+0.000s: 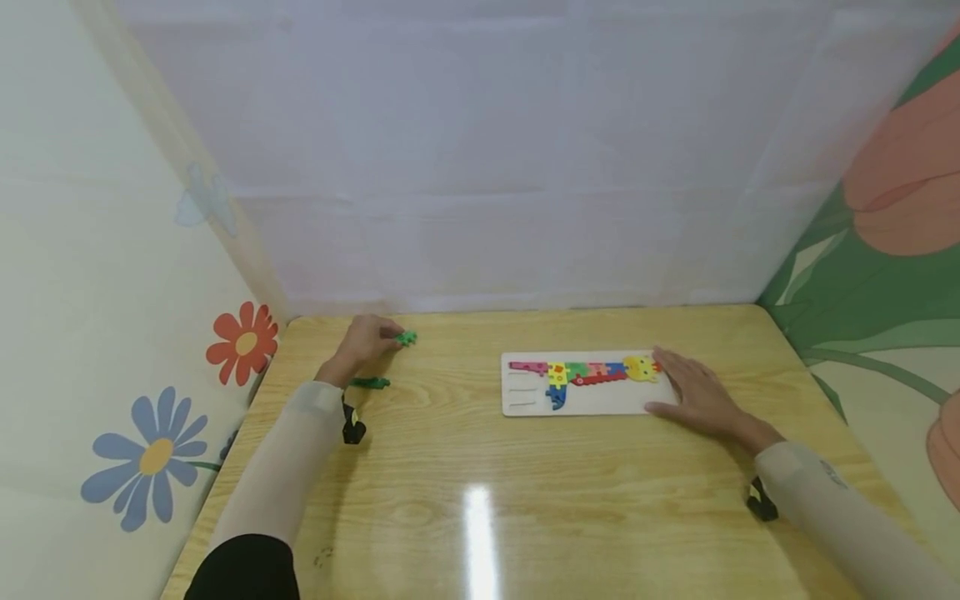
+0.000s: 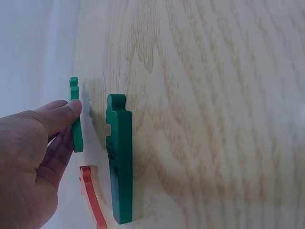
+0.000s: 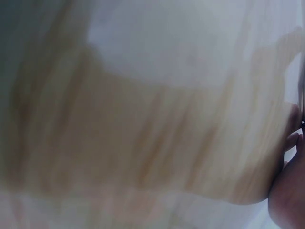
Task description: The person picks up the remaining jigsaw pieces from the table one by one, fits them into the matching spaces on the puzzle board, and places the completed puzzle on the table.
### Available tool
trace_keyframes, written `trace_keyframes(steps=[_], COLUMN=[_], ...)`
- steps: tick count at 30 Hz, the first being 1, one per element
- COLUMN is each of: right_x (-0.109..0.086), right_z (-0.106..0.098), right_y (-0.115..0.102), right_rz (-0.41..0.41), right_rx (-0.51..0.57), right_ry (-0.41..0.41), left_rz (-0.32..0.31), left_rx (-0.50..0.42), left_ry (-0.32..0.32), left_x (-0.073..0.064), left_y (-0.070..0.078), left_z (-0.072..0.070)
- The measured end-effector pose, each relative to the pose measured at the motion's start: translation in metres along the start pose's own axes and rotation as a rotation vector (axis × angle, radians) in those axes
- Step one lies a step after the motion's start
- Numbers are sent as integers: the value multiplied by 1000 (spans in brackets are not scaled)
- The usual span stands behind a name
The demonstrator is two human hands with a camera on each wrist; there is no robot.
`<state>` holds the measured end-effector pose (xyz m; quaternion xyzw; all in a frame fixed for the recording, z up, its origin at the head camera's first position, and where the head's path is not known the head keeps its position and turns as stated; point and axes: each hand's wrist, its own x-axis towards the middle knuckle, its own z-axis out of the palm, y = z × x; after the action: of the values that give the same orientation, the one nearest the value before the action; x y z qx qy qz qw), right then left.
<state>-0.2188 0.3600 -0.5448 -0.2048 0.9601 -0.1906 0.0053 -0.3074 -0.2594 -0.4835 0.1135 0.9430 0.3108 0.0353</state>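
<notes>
My left hand [image 1: 366,343] pinches a bright green puzzle piece [image 1: 406,338] between thumb and fingers, toward the table's far left. In the left wrist view that green piece [image 2: 76,119] is held on edge, close over the table. Beside this hand lies a dark green puzzle piece [image 2: 121,162], and a red piece [image 2: 90,195] shows near it. My right hand [image 1: 701,393] rests at the right end of a white puzzle board [image 1: 607,402], thumb and fingers spread around its edge. Colourful pieces form a giraffe on the board, with a yellow head [image 1: 640,368] at the right.
The light wooden table [image 1: 420,483] runs back to a pale cloth wall [image 1: 480,167]. Walls with painted flowers stand on the left and right. At the board's left end, slots [image 1: 522,389] show outlines without pieces.
</notes>
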Motion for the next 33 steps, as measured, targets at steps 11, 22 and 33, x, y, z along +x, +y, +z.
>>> trace_keyframes(steps=[11,22,33], right_x=[-1,-1,-2], right_z=[-2,-2,-4], right_y=[-3,-3,-6], right_rz=[-4,-7,16], right_rx=[3,1,1], right_ry=[5,6,-10], left_rz=[64,87,117], left_rx=[7,39,61], left_ry=[13,18,9], left_x=[-2,-8,-8], left_y=[4,7,10], left_z=[2,3,3])
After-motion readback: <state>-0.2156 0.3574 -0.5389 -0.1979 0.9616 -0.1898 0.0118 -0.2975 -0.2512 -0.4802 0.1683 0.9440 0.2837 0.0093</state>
